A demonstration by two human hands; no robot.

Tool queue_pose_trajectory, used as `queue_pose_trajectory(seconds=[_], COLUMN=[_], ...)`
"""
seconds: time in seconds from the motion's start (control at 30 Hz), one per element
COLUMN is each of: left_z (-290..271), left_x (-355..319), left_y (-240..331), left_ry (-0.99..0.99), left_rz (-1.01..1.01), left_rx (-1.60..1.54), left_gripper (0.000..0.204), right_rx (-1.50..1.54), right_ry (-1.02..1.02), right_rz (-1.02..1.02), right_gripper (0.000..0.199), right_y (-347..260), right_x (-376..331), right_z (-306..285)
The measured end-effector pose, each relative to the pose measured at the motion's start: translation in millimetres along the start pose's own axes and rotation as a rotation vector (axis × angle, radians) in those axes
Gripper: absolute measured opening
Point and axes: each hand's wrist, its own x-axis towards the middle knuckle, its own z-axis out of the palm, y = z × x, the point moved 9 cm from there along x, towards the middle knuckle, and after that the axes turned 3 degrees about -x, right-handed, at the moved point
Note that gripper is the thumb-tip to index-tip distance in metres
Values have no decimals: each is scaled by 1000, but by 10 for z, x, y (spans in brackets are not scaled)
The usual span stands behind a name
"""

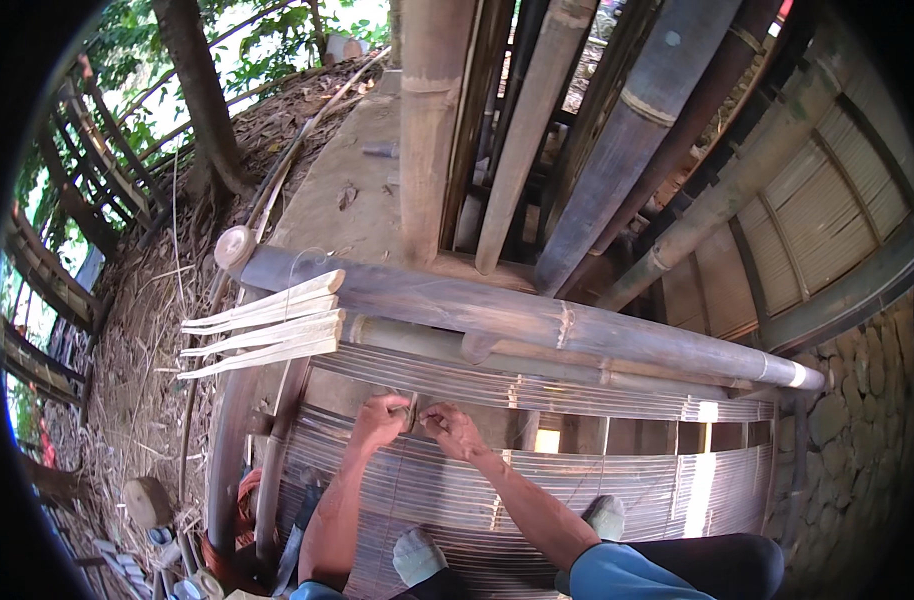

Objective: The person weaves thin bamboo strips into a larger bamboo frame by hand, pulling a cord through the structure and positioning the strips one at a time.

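Observation:
My left hand (382, 421) and my right hand (451, 429) are close together over the gap in a bench of thin bamboo slats (577, 480). The fingers of both are bent in a pinch. A small dark upright strip (413, 411) shows between them, by the left fingertips. Whatever the fingers hold is too small to make out. Beyond my hands, a thick bamboo pole (457, 300) runs across as a rail. Several pale split wooden pieces (287, 330) lie side by side at its left end, their tips pointing left.
My feet in light socks (418, 556) rest on the slats. Thick bamboo posts (432, 130) stand beyond the rail. At lower left are a dark-handled tool (308, 503) and a round wood block (147, 502). A stone wall (847, 420) borders the right.

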Motion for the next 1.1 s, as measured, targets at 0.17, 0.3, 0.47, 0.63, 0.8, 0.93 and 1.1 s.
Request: queue_pose_trajectory(seconds=[0.17,0.3,0.47,0.63,0.8,0.93,1.1], left_z=[276,213,168,-261,-733,-1282,-1874], left_x=[-419,-595,-677,-1092,-1756,-2433,-3328], left_y=[164,301,232,544,457,91,-857], left_ry=[-257,-136,-58,367,394,526,511], left_rz=[-162,21,208,480,230,141,-357], left_rx=[-674,-924,-191,-23,116,192,173], left_gripper=[88,94,84,65,42,18,30], right_rx=[11,-298,-195,-165,73,-12,-63], right_ry=[-45,-97,-8,-36,-115,-253,-319], right_rz=[-75,-391,-560,-435,-211,-31,33], right_gripper=[19,18,10,17,22,28,36], right_y=[-288,-421,-814,-423,-103,-69,15], right_x=[-194,-242,-325,-108,-37,-16,8], right_z=[-193,-149,-165,-75,20,183,203])
